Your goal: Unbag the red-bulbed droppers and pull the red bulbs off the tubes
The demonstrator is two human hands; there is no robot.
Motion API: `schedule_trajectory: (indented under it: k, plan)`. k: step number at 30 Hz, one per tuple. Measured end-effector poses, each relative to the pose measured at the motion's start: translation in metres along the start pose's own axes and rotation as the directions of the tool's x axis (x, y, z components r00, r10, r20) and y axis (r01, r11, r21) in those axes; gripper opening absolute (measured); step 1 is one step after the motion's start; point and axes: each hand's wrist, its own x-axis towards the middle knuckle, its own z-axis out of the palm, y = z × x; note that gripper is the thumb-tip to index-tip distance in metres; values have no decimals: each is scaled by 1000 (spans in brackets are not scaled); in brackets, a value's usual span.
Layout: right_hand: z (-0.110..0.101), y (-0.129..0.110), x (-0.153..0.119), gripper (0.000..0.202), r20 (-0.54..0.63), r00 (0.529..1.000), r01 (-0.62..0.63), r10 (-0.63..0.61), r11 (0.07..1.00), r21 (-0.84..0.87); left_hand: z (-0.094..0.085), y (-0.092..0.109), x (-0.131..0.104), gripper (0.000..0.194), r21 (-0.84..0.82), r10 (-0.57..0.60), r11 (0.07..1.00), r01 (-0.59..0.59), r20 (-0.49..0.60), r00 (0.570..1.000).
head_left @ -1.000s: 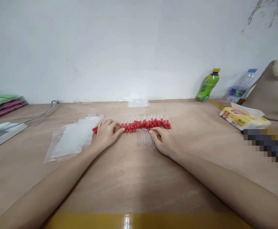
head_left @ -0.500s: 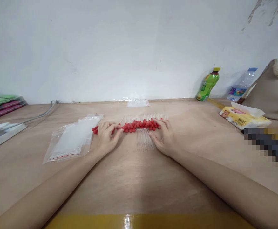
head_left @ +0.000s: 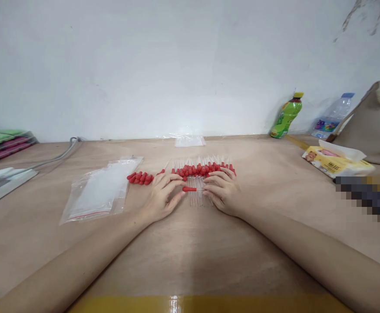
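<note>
Between my hands is a glass dropper with a red rubber bulb (head_left: 190, 189), lying level. My left hand (head_left: 165, 198) has its thumb and fingertips at the bulb's rounded end, pinching it. My right hand (head_left: 224, 190) grips the thin clear tube at the bulb's other end. Below and behind this lies a row of bare glass tubes (head_left: 194, 201), partly under my right fingers. Beyond my fingers is a heap of droppers with red bulbs (head_left: 198, 169), their clear tubes pointing to the wall. Loose red bulbs (head_left: 140, 178) lie left of my left hand.
Clear zip bags (head_left: 94, 191) lie on the left of the brown table. Farther left are a grey cable (head_left: 57, 155) and packaged green and pink items (head_left: 7, 143). At right stand a green bottle (head_left: 286, 116), a water bottle (head_left: 333, 116), a tissue pack (head_left: 338, 161) and a beige bag (head_left: 368, 126).
My left hand has moved right and nearer from the loose red bulbs, bringing one bulb along. My right fingers now meet it with a glass tube.
</note>
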Motion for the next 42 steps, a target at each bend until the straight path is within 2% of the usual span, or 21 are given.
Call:
schedule_trajectory:
  k: [2,4,10,15,22,29,42]
  plan:
    - [-1,-2,1,14,24,1000,9,-10,1000,11,3,3,2,34,-8,47,999,-47,15,999]
    - [-1,-4,1,15,32,999,17,-18,1000,26,6,6,5,39,2,95,995,-95,34,995]
    - [-1,-6,3,14,29,998,53,-56,994,98,14,8,10,17,14,226,974,-226,11,974]
    - [-1,-9,4,16,47,998,37,-42,993,110,14,8,9,20,34,232,972,-232,2,973]
    - [6,-7,3,15,-46,993,119,-113,981,154,15,10,10,14,83,323,944,-319,-34,946]
    - [6,-8,0,13,-36,989,150,-145,961,233,13,11,7,13,118,307,945,-305,0,952]
    - [-6,-5,-2,13,-69,969,243,-236,962,124,8,6,1,9,51,274,960,-276,44,961]
